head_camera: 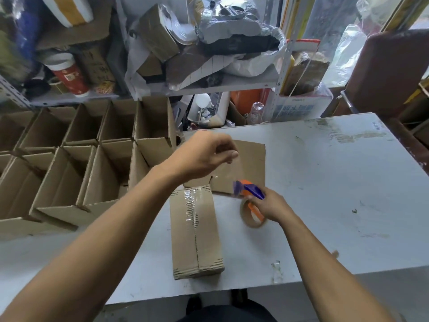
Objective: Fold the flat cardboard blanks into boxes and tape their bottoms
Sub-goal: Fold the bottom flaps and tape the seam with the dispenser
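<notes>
Lay bottom-up near the table's (pixel 348 182) front edge, the box (pixel 196 231) — likely so the seam faced the tape: brown, narrow, clear tape shining only along the far part of that seam. Gripped in the right hand (pixel 271 206), just right of it, the dispenser (pixel 251 203); hung above the flat blank (pixel 246 168) behind, the left hand (pixel 204 156), fingers loosely curled, holding nothing. Stood in rows at left, finished boxes (pixel 81 163), presumably parked clear.

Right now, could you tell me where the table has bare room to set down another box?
The table's right half, beyond the tape dispenser, is bare. A strip in front of the taped box too. The left edge is crowded by open boxes; a flat blank fills the middle.
</notes>
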